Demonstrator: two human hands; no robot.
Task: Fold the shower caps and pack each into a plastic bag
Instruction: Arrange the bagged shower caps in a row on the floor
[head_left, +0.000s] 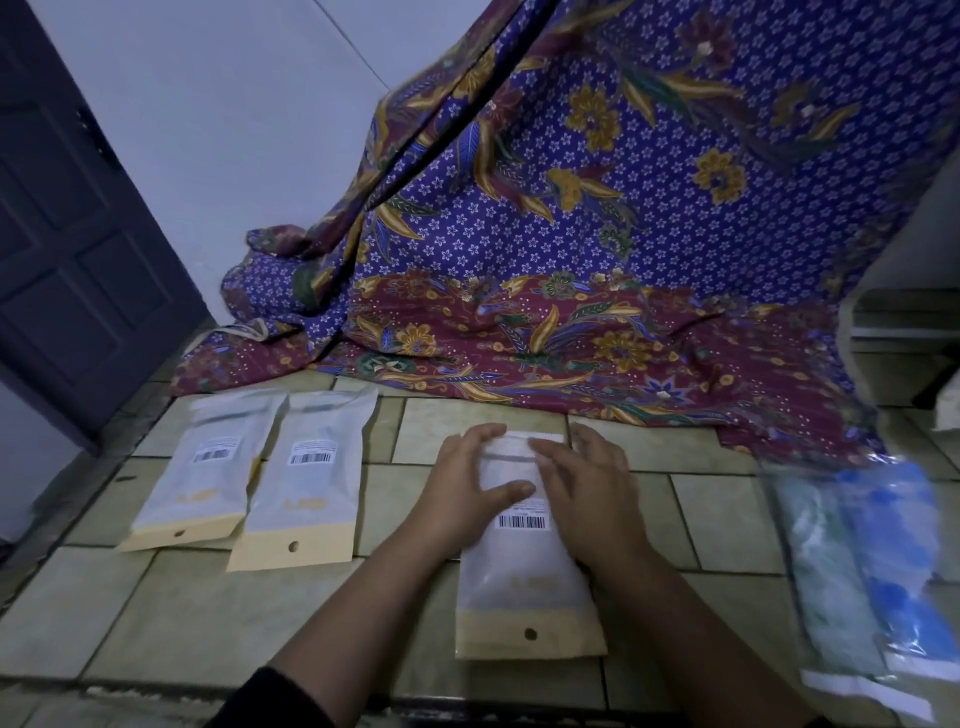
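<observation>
A frosted plastic bag (524, 566) with a barcode label and a tan strip with a hole lies on the tiled floor in front of me. My left hand (467, 478) rests flat on its upper left part, thumb stretched across the bag. My right hand (587, 483) lies flat on the bag's upper right edge, fingers straight. Whatever is inside the bag is blurred. Two more bags of the same kind (208, 473) (306, 478) lie side by side to the left. At the right lie a pale green shower cap pack (826, 577) and a blue one (904, 561) in clear wrappers.
A purple and maroon batik cloth (571, 260) hangs down behind and spreads over the floor beyond the bags. A dark door (67, 234) stands at the left. The floor is of pale tiles (156, 623).
</observation>
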